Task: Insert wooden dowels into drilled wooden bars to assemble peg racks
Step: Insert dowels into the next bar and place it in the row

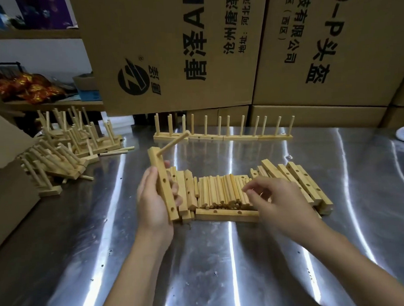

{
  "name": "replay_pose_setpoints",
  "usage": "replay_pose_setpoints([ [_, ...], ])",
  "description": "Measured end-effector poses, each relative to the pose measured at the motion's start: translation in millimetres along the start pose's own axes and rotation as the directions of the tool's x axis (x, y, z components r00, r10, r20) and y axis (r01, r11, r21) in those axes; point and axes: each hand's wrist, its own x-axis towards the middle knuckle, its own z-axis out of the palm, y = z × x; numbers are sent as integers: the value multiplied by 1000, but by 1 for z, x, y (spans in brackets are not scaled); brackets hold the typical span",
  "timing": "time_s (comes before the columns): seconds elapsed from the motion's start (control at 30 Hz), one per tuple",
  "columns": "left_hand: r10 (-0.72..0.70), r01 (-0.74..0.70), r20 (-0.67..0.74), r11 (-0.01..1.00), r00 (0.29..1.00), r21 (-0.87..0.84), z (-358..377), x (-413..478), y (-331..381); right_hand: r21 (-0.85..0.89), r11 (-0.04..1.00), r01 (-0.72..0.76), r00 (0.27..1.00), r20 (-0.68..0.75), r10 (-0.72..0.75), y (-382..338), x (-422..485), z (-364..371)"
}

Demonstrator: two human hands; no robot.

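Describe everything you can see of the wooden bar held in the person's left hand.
The wooden bar is a pale, square-edged strip, held nearly upright, its top leaning left. The left hand grips its lower half, thumb on one side, fingers behind. One dowel sits in a hole near its top, slanting up to the right. Empty drilled holes show lower down.

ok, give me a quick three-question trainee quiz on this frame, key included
1. True or false: the bar in the left hand has one dowel in it.
2. The right hand is over: A) the loose dowels B) the cardboard boxes C) a hammer.
3. Where does the row of upright racks stand?
Key: 1 true; 2 A; 3 at the back of the table.
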Motion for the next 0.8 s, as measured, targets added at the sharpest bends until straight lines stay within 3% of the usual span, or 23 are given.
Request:
replay_pose_setpoints([
  [0.13, -75, 71, -34, 992, 997, -103, -2, 16, 4, -43, 998, -35, 998, -52, 33, 13, 16, -1],
  [0.27, -84, 75, -43, 980, 996, -186, 2, 18, 0, -87, 995, -56, 998, -9, 56, 22, 16, 12],
  [0.57, -56, 78, 127, 981, 990, -178, 20, 11, 4, -257, 965, 50, 999, 11, -49, 24, 1, 27],
  [0.8, -34, 55, 111, 980, 993, -191, 20, 9, 11, -258, 965, 52, 998, -7, -55, 30, -4, 28],
])
